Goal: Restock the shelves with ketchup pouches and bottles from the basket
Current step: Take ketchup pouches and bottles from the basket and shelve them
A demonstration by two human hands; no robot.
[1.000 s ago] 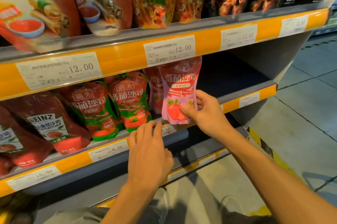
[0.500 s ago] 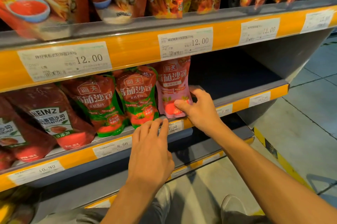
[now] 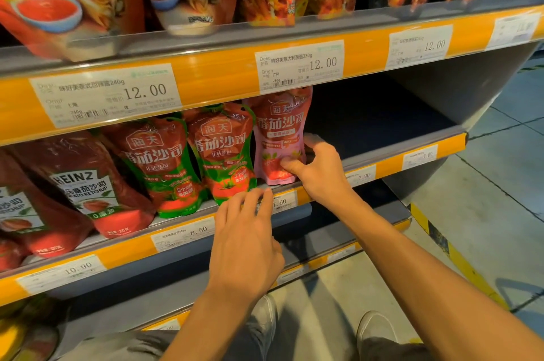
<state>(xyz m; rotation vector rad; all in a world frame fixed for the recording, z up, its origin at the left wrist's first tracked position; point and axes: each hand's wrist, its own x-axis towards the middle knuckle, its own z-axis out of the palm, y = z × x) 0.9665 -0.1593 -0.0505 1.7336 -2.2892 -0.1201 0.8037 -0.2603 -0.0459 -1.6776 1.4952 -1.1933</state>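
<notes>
The right hand, gripping the pink pouch, has pushed it upright onto the shelf beside the green pouches, so this placing seems nearly finished, while the left hand rests open.

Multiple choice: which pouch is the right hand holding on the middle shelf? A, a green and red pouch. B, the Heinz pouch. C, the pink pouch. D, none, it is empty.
C: the right hand grips the pink pouch at its lower right, thumb across the front.

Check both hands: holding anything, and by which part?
Right hand grips the pink ketchup pouch at its lower right side, thumb on the front. Left hand holds nothing; its straight fingers are at the shelf edge.
</notes>
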